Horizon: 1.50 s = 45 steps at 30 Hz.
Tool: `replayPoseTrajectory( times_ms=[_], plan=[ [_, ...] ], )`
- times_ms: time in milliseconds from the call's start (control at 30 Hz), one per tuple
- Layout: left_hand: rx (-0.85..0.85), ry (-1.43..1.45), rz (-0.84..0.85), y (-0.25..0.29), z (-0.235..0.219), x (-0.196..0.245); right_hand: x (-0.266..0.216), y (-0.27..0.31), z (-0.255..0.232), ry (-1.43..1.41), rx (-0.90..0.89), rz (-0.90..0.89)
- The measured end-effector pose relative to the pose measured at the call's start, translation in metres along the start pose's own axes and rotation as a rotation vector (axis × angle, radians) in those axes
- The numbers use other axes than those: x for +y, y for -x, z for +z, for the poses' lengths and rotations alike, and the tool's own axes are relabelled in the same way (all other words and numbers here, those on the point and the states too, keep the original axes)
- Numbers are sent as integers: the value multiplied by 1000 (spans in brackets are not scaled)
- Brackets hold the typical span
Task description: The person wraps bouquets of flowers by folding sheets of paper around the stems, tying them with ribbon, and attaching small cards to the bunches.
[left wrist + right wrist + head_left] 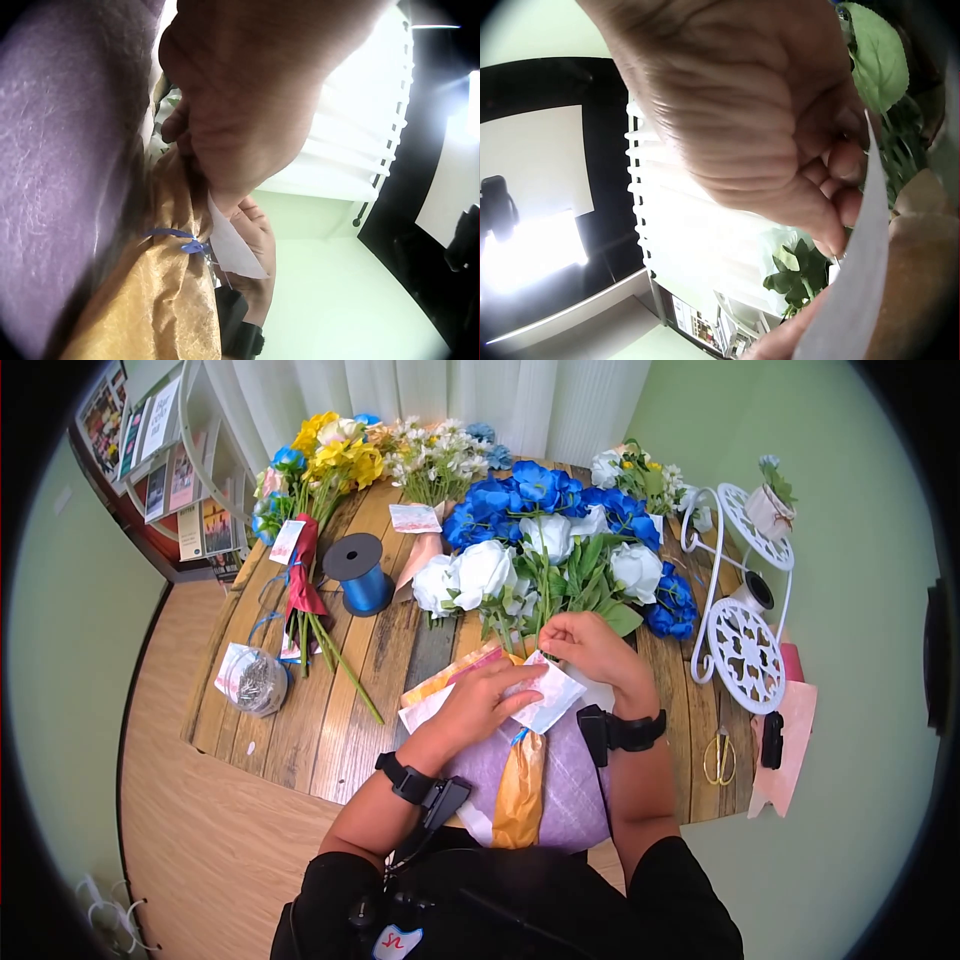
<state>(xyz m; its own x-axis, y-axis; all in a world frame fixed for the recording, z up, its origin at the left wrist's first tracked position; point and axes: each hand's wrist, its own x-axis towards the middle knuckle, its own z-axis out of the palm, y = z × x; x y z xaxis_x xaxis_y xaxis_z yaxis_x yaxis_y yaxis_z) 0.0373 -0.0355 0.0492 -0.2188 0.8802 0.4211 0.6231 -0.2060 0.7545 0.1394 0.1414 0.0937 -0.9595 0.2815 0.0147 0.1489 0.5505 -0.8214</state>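
Note:
My left hand [462,710] holds a small white and pink card [553,702] against the wrapping, index finger and thumb lying across it. My right hand [597,648] is bent over the card's upper edge; its thumb and fingers pinch a thin metallic piece [838,262], mostly hidden by the fingertips. Below lies a bouquet of white roses [484,572] and blue flowers [540,487], with gold paper [518,800] gathered at the stems. A blue ribbon [193,246] is tied round that gold paper. Purple wrapping [575,785] spreads under both hands.
A blue ribbon spool [366,588], a clear jar of small metal pieces [258,685] and a red-wrapped bouquet [303,575] stand or lie on the left. Scissors [719,757], a white metal plant stand [745,656] and a black stapler-like object [772,740] are on the right.

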Motion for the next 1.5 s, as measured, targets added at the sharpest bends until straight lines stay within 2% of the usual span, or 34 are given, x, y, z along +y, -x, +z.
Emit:
replayPoseTrajectory(
  times_ms=[100,167,267,400,567,667,1000,1200,1267,1500],
  plan=[
    [3,-5,12,0,0,-1,-1,-1,1,-3,20,5],
    [11,1,20,0,0,-1,-1,0,2,-105,74,33],
    [11,-10,10,0,1,-1,-7,2,0,-75,124,76],
    [14,4,24,0,0,0,-1,0,3,-109,82,64],
    [-14,-5,-22,-1,-3,5,-5,-1,5,-14,188,84],
    [-7,-5,-25,-1,-3,5,-13,1,6,-20,183,147],
    [8,13,-1,0,0,2,-7,0,7,57,165,97],
    [-14,1,-84,0,0,3,-7,0,6,49,145,91],
    [48,-14,49,0,2,-1,-7,0,6,41,127,77],
    [46,-10,39,0,3,-1,-8,0,6,52,111,84]
  ],
)
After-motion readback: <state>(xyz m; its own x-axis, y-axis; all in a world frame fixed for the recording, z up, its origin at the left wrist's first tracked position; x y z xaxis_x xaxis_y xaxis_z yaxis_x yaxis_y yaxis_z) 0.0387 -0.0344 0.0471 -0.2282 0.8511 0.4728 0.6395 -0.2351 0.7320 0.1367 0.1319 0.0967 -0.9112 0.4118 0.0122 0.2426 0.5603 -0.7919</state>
